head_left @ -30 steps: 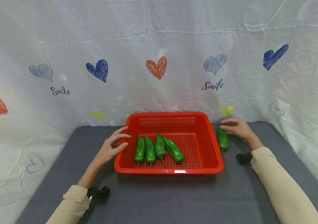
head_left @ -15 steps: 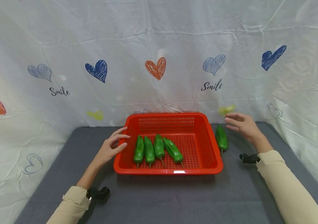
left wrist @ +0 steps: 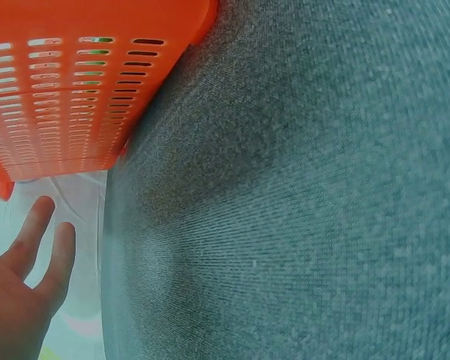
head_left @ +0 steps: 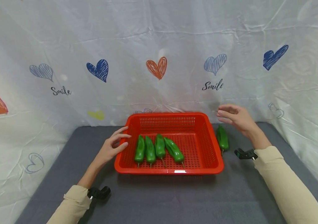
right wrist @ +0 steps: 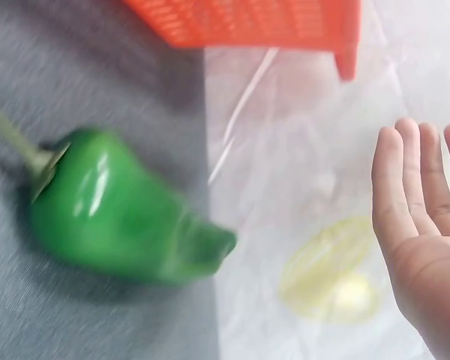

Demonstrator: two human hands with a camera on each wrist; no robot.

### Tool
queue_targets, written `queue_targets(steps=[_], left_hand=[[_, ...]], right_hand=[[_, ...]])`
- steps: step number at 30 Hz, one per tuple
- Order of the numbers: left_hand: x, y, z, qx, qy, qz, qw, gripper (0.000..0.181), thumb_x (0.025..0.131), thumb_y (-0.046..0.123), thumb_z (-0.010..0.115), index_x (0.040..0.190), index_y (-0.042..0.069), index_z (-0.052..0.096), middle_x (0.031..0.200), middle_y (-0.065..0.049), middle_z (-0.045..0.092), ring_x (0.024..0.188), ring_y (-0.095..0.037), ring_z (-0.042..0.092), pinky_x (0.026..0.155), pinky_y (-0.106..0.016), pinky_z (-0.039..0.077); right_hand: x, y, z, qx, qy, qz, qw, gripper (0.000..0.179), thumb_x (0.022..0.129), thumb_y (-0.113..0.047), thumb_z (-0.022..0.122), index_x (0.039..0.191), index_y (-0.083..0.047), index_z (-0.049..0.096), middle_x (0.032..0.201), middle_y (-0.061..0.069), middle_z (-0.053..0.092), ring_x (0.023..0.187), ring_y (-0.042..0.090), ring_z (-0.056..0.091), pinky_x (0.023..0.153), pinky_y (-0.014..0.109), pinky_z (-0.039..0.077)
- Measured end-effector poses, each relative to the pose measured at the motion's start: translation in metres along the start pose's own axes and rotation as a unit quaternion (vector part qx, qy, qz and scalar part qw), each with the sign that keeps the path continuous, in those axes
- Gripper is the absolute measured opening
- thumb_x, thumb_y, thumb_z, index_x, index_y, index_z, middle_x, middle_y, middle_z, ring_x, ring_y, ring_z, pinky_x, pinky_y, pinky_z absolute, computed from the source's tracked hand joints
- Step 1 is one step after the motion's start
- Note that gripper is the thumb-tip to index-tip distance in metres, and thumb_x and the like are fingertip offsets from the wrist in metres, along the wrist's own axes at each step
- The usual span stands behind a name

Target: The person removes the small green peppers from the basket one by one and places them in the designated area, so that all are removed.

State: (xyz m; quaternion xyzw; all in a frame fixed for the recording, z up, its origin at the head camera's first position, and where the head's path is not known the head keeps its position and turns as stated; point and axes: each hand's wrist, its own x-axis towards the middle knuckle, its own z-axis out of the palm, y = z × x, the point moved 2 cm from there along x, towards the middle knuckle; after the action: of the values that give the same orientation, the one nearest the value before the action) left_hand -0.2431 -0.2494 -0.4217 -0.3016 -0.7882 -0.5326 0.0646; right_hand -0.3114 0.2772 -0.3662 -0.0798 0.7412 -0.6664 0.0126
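A red plastic basket (head_left: 168,171) with slotted walls stands on the grey cloth. Inside it, several green peppers (head_left: 150,150) lie side by side, stems toward me. My left hand (head_left: 111,147) is at the basket's left rim, fingers spread and gently bent. In the left wrist view two fingers show below the basket wall (left wrist: 67,97). One more green pepper (right wrist: 127,210) lies on the cloth just outside the basket's right side. Above and behind that pepper my right hand (head_left: 237,118) is raised with nothing in it, its fingers extended in the right wrist view.
A grey cloth (head_left: 173,199) covers the table. Close behind the basket hangs a white curtain (head_left: 181,37) printed with hearts and words. Each wrist wears a black strap-mounted camera (head_left: 99,193).
My right hand has let go of the pepper outside the basket and risen, first to the right, then back leftward above it. That pepper stays in place. The left hand has not moved.
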Motion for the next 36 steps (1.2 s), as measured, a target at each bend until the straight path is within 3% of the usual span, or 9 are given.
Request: queue_targets(steps=[13,19,27,36], left_hand=[[0.001,-0.004,-0.001,0.008,-0.001,-0.01,0.9999,0.033,0.098,-0.001,0.063,0.131,0.004,0.065,0.159,-0.01,0.035,0.144,-0.033,0.032,0.104,-0.065,0.035],[0.001,-0.004,-0.001,0.001,0.003,-0.01,0.9999,0.033,0.098,-0.002,0.063,0.13,0.003,0.065,0.159,-0.011,0.035,0.144,-0.034,0.033,0.102,-0.065,0.036],[0.0,-0.003,-0.001,-0.002,0.004,-0.012,0.9999,0.034,0.097,-0.002,0.063,0.131,0.002,0.065,0.159,-0.011,0.035,0.143,-0.033,0.033,0.103,-0.065,0.035],[0.001,-0.001,0.0,-0.006,0.004,-0.012,0.9999,0.034,0.098,-0.002,0.063,0.131,0.001,0.064,0.159,-0.012,0.035,0.143,-0.036,0.033,0.103,-0.067,0.035]], right_hand=[[0.012,-0.037,0.036,-0.007,-0.048,-0.033,0.9983,0.045,0.098,-0.018,0.071,0.131,0.01,0.056,0.125,0.019,0.062,0.11,0.028,0.066,0.088,0.038,0.054],[0.018,-0.049,0.055,0.001,-0.077,-0.043,0.9961,0.041,0.098,-0.016,0.07,0.129,0.009,0.059,0.12,0.012,0.066,0.11,0.03,0.066,0.092,0.04,0.052],[0.028,-0.057,0.082,0.066,-0.13,-0.068,0.987,0.035,0.097,0.0,0.068,0.126,0.017,0.057,0.112,0.017,0.066,0.103,0.029,0.069,0.092,0.044,0.052],[0.034,-0.059,0.115,0.053,-0.143,-0.066,0.9861,0.037,0.095,0.0,0.071,0.125,0.017,0.058,0.111,0.022,0.066,0.099,0.028,0.07,0.092,0.054,0.049]])
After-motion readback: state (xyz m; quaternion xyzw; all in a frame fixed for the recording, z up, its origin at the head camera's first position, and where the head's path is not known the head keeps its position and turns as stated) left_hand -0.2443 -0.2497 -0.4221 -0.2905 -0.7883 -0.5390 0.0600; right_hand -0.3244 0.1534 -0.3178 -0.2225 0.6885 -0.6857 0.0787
